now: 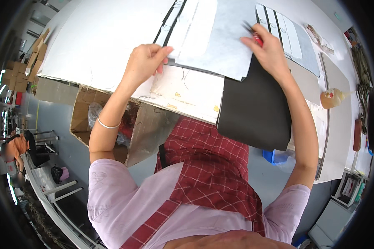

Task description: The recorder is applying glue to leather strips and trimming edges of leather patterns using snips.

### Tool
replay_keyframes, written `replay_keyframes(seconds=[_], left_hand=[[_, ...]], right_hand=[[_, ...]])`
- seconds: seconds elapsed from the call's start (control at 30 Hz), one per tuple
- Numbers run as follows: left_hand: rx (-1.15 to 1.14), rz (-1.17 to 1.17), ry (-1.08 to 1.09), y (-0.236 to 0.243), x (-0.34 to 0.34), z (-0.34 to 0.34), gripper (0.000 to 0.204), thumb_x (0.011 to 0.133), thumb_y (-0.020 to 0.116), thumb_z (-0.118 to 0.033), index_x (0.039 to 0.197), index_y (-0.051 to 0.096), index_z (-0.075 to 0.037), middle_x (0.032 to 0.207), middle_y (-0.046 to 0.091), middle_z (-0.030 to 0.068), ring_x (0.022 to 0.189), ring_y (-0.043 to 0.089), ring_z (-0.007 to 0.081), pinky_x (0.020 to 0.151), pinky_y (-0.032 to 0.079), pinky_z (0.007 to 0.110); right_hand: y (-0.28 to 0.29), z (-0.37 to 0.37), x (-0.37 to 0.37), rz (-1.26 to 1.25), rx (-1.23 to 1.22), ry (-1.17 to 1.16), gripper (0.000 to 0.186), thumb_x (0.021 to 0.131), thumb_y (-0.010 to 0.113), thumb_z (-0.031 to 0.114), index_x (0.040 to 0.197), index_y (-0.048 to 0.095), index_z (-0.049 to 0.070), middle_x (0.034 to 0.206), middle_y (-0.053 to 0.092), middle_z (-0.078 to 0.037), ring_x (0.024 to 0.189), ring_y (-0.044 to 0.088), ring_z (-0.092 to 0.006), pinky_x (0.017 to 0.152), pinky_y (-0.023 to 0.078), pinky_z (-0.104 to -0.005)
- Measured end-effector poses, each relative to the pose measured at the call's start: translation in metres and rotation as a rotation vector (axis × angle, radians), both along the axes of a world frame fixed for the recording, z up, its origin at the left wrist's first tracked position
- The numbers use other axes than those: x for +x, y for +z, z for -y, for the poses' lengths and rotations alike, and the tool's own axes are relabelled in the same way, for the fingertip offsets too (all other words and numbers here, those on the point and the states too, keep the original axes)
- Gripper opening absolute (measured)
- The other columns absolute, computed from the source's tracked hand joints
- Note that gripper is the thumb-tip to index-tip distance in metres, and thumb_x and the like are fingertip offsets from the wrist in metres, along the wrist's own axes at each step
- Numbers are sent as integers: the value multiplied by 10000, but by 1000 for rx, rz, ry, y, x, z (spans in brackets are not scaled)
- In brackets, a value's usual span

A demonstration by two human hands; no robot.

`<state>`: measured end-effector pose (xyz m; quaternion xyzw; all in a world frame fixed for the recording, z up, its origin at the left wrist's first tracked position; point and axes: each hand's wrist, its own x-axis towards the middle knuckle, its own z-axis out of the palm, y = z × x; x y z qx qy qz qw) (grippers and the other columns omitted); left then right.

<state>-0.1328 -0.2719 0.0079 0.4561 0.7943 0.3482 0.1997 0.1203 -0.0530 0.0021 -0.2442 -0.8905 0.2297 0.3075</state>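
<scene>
At a white-topped bench in a workroom, a person in a red checked apron works over a pale grey fabric panel, which lies flat near the front edge, between the two hands, and runs out of view at the top. The left hand is at the panel's near left corner, thumb and forefinger drawn close together; whether this grip has hold of the edge or a thread cannot be told. The right hand, poised at the panel's right side, has its grip closed around what appear to be red-handled snips, their dark tips blurred, their long axis slanting away from the person and to the left, across the panel. The tips are nearer the panel's right edge than the corner by the left hand. Under the right forearm, a black sheet hangs over the front edge; farther right lie more layered panels with dark strips. Below the bench at left, an open cardboard box holds clear plastic and something red. Low at right, a blue bin sits beside clear plastic film, its contents hidden. On the right, a translucent squeeze bottle with amber contents lies on its side, nozzle pointing right.
</scene>
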Motion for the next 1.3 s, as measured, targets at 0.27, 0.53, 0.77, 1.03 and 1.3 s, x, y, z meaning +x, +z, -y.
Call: replay_keyframes(seconds=[0.27, 0.53, 0.77, 1.03, 1.3], left_hand=[[-172, -302, -32, -16, -8, 11, 475, 957, 676, -358, 601, 623, -48, 439, 464, -3, 407, 437, 83, 439, 336, 240], [406, -750, -511, -6, 42, 24, 542, 874, 682, -479, 1198, 642, -47, 1140, 683, 172, 1105, 657, 306, 931, 529, 424], [-28, -729, -498, -20, 48, 79, 844, 873, 618, -544, 1496, 393, -20, 1549, 389, 190, 1444, 366, 338, 1181, 312, 460], [-573, -1426, 372, 3, -33, 185, 614, 923, 649, -467, 1345, 549, -32, 1281, 642, 158, 1233, 576, 325, 987, 462, 502], [199, -438, -464, 17, 75, 12, 318, 870, 715, -37, 1187, 689, -34, 1189, 697, 126, 1138, 643, 271, 974, 488, 370]], right_hand=[[-11, -7, -19, 206, -91, 30, 408, 889, 735, 345, 1013, 593, -17, 795, 603, -158, 705, 540, -285, 698, 467, -376], [-24, -17, -18, 162, -122, -1, 466, 878, 746, 388, 1031, 600, -27, 807, 594, -136, 728, 532, -245, 722, 466, -371], [-12, -14, 8, 136, -203, 104, 404, 920, 714, 368, 908, 526, 10, 752, 519, -48, 685, 428, -154, 662, 408, -311], [53, 24, 151, 423, 114, -257, 416, 924, 689, 400, 1047, 615, 10, 725, 568, -164, 684, 607, -230, 674, 458, -374], [17, 72, 227, 126, -119, -471, 276, 964, 669, 254, 1068, 652, -1, 697, 479, -46, 630, 425, -130, 584, 379, -284]])
